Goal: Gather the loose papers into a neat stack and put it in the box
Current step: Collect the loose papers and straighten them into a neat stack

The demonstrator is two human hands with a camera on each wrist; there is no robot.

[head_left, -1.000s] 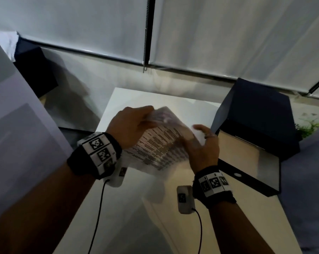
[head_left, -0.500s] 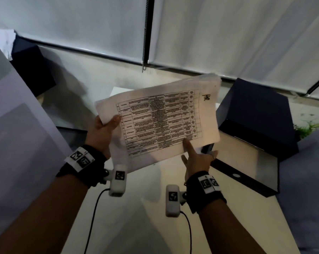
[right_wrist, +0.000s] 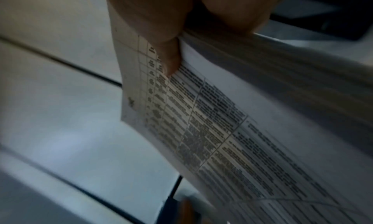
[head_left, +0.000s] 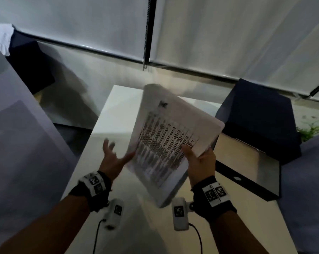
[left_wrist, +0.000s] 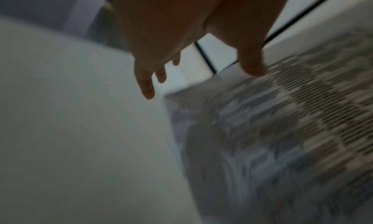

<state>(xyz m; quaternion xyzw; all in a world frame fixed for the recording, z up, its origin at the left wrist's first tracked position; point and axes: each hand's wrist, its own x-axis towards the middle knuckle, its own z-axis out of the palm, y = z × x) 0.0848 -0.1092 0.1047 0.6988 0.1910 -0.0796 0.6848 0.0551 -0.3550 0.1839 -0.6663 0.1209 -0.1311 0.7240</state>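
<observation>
A thick stack of white papers (head_left: pixel 171 142) with a printed table on top hangs tilted in the air over the white table (head_left: pixel 118 109). My right hand (head_left: pixel 200 158) grips the stack at its right edge, thumb on the top sheet, fingers underneath; the right wrist view shows the thumb (right_wrist: pixel 169 58) pressed on the papers (right_wrist: pixel 232 131). My left hand (head_left: pixel 111 154) is spread open beside the stack's left edge, its thumb (left_wrist: pixel 252 64) close to or just touching the top sheet (left_wrist: pixel 282 131). The dark open box (head_left: pixel 246 171) stands to the right, its lid raised behind it.
A grey partition (head_left: pixel 23 143) rises on the left. White roller blinds (head_left: pixel 228 33) hang behind the table. A dark box-like object (head_left: pixel 30 68) sits at far left. A green plant (head_left: pixel 311 131) shows past the box lid.
The stack has swung from landscape, held by both hands, to a steep tilt. My left hand has let go and spread open; my right hand has taken the right edge.
</observation>
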